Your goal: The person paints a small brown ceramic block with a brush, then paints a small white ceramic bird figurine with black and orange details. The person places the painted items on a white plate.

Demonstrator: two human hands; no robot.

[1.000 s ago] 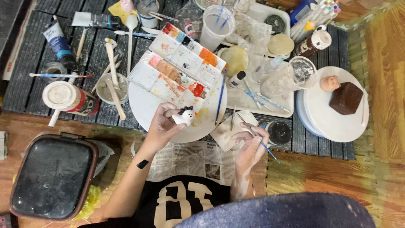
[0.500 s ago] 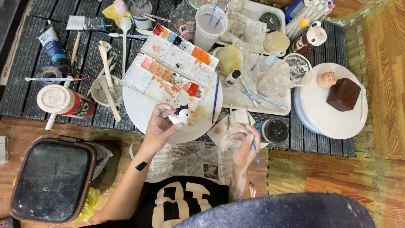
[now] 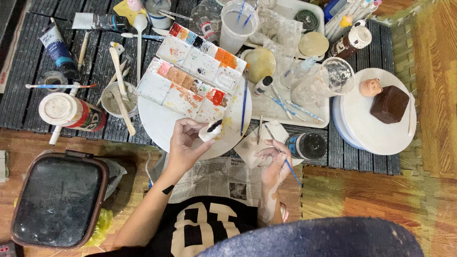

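Newspaper (image 3: 216, 178) lies nearest, spread under both wrists. Above it, the left hand (image 3: 186, 143) is curled around a small white figurine (image 3: 211, 130) with a black patch, pinched between thumb and fingers over the near rim of a round white plate (image 3: 159, 124). At three o'clock from it, the right hand (image 3: 274, 159) is closed on a thin blue brush (image 3: 291, 170), resting against a folded tissue (image 3: 257, 143). Farther off, at twelve o'clock, a paint palette (image 3: 193, 71) sits on the plate, with a water cup (image 3: 238, 26) beyond on the slatted bench (image 3: 28, 62).
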